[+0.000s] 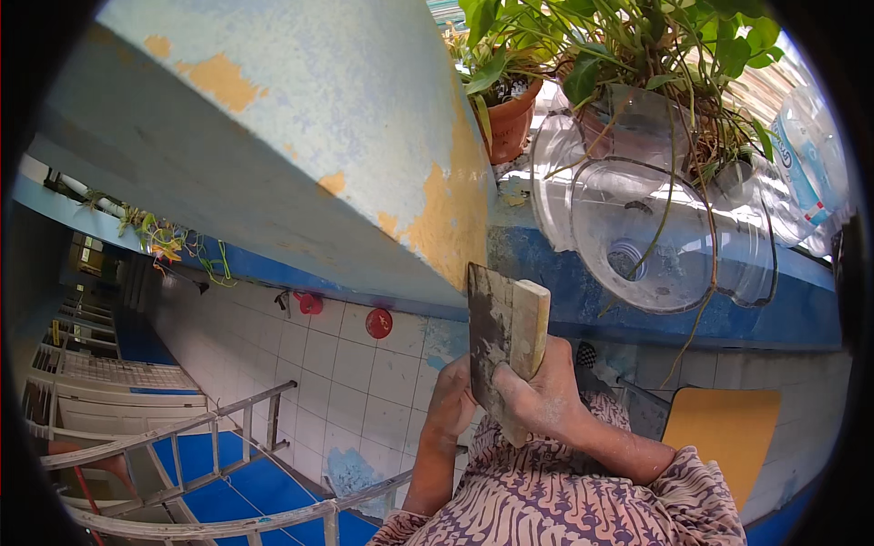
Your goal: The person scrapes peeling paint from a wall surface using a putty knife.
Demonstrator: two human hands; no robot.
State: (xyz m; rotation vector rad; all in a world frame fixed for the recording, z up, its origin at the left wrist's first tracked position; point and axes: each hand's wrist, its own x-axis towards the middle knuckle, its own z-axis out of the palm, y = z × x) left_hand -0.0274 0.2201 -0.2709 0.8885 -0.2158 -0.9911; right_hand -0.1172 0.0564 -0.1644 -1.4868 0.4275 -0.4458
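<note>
My right hand, dusted with pale powder, grips a flat scraper with a dark-stained blade and a pale block-like handle. The blade stands upright near the lower corner of the painted concrete pillar, whose light-blue paint has come off in tan patches. Behind the blade's left edge is my left hand, fingers bent and partly hidden; whether it holds anything cannot be told.
A blue ledge carries potted plants, cut clear plastic containers and a plastic bottle. A ladder stands lower left. A yellow board is at right. Part of another person's arm shows far left.
</note>
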